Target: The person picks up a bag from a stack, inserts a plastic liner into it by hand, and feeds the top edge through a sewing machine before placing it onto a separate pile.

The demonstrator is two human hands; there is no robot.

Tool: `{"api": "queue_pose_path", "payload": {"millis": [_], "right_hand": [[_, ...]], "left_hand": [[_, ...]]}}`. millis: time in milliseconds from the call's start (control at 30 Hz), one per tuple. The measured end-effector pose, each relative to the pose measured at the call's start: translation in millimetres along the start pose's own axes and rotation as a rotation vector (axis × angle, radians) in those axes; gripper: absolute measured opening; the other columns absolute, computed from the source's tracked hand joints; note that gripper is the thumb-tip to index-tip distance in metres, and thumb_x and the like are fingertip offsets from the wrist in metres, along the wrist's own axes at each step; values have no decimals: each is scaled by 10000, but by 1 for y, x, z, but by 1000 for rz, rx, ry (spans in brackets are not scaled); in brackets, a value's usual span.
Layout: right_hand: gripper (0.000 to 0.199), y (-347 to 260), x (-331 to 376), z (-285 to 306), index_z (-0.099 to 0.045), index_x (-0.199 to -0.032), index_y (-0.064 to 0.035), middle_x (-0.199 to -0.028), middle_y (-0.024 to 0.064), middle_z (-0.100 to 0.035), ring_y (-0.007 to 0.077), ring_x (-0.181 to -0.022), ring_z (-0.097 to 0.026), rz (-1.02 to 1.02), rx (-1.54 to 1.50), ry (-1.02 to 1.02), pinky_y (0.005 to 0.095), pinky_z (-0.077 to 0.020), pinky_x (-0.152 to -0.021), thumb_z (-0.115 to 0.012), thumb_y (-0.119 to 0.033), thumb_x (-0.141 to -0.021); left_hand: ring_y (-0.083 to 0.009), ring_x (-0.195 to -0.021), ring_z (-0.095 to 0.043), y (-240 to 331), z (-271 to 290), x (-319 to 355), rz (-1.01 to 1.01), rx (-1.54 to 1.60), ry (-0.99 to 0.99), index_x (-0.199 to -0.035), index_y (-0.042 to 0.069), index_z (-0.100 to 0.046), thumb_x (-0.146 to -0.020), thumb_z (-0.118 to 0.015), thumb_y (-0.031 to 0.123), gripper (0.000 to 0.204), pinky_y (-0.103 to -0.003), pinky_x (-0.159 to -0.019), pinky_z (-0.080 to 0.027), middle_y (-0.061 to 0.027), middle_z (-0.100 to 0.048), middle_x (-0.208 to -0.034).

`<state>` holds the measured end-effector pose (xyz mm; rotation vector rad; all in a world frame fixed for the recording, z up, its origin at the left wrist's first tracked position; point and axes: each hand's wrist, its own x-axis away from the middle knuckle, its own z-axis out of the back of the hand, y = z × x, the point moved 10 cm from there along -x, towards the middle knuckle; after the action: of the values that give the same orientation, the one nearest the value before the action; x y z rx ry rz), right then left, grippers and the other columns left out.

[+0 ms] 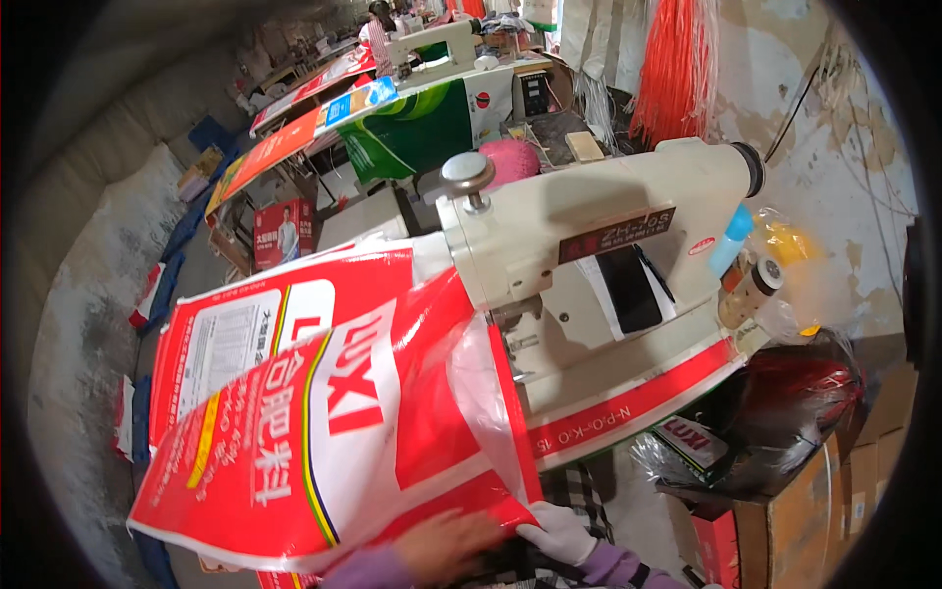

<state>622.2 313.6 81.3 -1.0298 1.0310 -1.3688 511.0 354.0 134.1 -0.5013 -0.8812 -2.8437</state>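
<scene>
A large red and white printed woven bag (422,432) spreads across the front of an off-white sewing machine (589,206). Its right edge runs beside the needle area, and the near corner hangs toward me. My right hand (557,533), in a white glove, pinches the bag's lower right corner. Bare and blurred by motion, my left hand (451,545) lies over the bag's lower edge with its fingers stretched toward the right hand. More red and white bags (235,324) lie beneath and behind the one I hold.
On the machine bed lie a dark phone-like slab (630,290) and paper. A blue-capped bottle (731,240) and a small jar (751,292) stand at its right. Cardboard boxes (805,520) sit at lower right. Red strands (677,74) hang behind; a person (378,34) is far back.
</scene>
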Motion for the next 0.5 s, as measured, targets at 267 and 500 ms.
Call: {"api": "queue_pose_path", "payload": {"millis": [267, 500], "right_hand": [[317, 4, -67, 9, -653, -1002, -17, -879, 160, -639, 298, -859, -622, -40, -14, -45, 343, -483, -752, -660, -293, -845], [393, -45, -83, -62, -671, -923, -15, -754, 148, -655, 316, -744, -635, 375, 275, 53, 395, -507, -714, -518, -377, -925]], "left_hand": [[-418, -1303, -338, -81, 82, 270, 945, -730, 445, -1338, 80, -418, -551, -760, 153, 862, -531, -1056, -289, -228, -342, -1416], [-306, -749, -635, -251, 44, 318, 874, -664, 427, -1265, 186, -545, -675, -626, 140, 597, -424, -601, -507, -88, -621, -927]]}}
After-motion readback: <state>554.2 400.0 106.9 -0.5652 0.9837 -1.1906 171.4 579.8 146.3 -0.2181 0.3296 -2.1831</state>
